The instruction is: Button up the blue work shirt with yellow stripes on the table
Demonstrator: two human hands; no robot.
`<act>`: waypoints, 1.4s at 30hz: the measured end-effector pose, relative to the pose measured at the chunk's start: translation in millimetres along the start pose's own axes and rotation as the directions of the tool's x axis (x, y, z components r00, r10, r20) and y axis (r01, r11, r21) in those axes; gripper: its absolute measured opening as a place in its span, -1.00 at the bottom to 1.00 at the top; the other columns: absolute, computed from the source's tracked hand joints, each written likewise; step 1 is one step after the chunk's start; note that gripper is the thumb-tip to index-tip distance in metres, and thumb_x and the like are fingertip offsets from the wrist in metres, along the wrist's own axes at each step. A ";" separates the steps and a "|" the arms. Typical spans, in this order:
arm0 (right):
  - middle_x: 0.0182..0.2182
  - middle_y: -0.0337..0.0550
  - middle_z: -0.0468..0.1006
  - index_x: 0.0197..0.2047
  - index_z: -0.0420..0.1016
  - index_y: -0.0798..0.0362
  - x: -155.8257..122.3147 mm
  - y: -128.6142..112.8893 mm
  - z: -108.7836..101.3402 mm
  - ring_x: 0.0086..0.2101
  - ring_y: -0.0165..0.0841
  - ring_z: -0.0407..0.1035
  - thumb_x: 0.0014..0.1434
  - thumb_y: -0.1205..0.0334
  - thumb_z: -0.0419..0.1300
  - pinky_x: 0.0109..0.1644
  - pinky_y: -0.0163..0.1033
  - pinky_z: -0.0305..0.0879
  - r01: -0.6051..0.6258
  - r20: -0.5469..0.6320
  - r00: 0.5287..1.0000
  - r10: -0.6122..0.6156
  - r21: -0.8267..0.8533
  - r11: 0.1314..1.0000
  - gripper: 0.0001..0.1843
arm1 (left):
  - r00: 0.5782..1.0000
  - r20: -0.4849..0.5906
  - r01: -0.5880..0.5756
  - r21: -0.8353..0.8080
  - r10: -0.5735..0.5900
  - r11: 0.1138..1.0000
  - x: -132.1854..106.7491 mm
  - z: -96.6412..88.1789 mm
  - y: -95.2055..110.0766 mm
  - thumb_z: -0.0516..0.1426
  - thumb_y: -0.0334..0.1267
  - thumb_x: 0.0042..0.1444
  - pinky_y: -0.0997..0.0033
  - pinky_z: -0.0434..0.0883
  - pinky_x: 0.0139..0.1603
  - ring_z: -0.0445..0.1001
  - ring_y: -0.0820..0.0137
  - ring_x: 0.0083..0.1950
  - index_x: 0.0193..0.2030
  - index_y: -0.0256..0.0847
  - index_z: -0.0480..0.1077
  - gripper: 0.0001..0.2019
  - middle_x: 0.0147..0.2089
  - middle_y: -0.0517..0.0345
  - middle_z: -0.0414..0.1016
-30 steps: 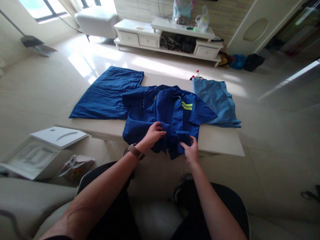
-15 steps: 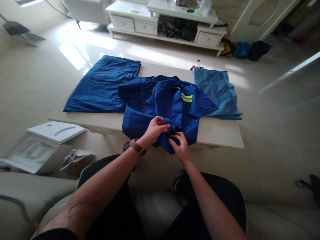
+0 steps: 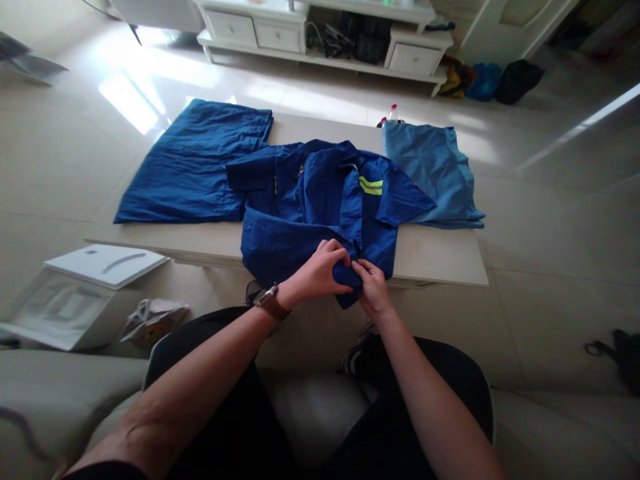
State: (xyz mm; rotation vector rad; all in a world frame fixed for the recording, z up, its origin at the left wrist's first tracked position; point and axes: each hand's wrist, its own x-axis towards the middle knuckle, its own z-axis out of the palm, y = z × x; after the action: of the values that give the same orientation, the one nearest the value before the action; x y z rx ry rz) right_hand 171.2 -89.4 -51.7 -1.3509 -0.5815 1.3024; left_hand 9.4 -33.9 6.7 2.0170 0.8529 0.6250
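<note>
A dark blue short-sleeved shirt (image 3: 320,190) with a yellow-green reflective stripe on its chest lies spread on a low white table (image 3: 435,257), its lower hem hanging over the near edge. At the shirt's front opening, my left hand (image 3: 327,270) curls thumb and fingers around a fold of the cloth. Right beside it, my right hand (image 3: 373,283) pinches the front edge of the same shirt. The fingertips almost meet, and whatever small part lies between them is hidden. A brown-strapped watch (image 3: 273,303) is on my left wrist.
Folded blue cloth (image 3: 195,167) lies at the table's left, and a lighter blue folded garment (image 3: 433,173) at its right. Behind that stands a red-capped bottle (image 3: 393,113). A white box (image 3: 100,267) and a plastic bag (image 3: 155,320) are at left. A white TV cabinet (image 3: 280,37) stands beyond.
Both hands have shifted slightly right along the shirt's front and come closer together. My right fingers, spread before, now pinch the cloth. The view has tilted down a little.
</note>
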 end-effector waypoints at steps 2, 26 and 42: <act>-0.38 -0.25 0.53 -0.26 0.46 0.04 -1.9 -3.3 1.0 -0.36 -0.37 0.40 -0.08 -0.08 0.42 -0.21 -0.28 0.39 0.011 0.002 1.000 -0.011 0.008 1.000 -0.55 | 0.998 0.047 -0.033 0.041 0.031 0.999 -3.0 1.2 -0.3 0.41 -0.35 -0.15 0.15 0.39 0.15 0.36 0.14 0.05 -0.16 -0.14 0.50 -0.63 -0.03 0.01 0.41; -0.54 -0.36 0.38 -0.44 0.38 0.02 -9.3 -7.2 0.0 -0.50 -0.46 0.24 -0.13 -0.03 0.52 -0.42 -0.34 0.22 0.267 -0.025 0.959 -0.281 -0.244 0.932 -0.55 | 0.980 -0.076 0.174 -0.113 -0.183 0.978 -2.2 -4.4 -11.8 0.23 -0.24 0.17 0.50 0.36 -0.29 0.50 0.41 -0.31 -0.27 -0.24 0.64 -0.84 -0.35 0.16 0.64; -0.43 -0.17 0.61 -0.32 0.58 0.05 -16.0 -4.9 -0.5 -0.42 -0.32 0.47 0.02 -0.04 0.44 -0.34 -0.25 0.39 0.282 -0.010 0.954 -0.299 -0.303 0.910 -0.67 | 0.983 -0.092 0.152 -0.050 -0.156 0.987 -4.6 -2.1 -7.7 0.25 -0.27 0.16 0.48 0.43 -0.23 0.58 0.38 -0.28 -0.25 -0.20 0.66 -0.87 -0.32 0.15 0.67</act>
State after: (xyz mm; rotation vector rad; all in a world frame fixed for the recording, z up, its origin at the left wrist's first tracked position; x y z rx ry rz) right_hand 168.9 -102.7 -41.6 -1.4743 -0.9323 0.9553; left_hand 2.5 -33.1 0.8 1.8742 1.0337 0.6497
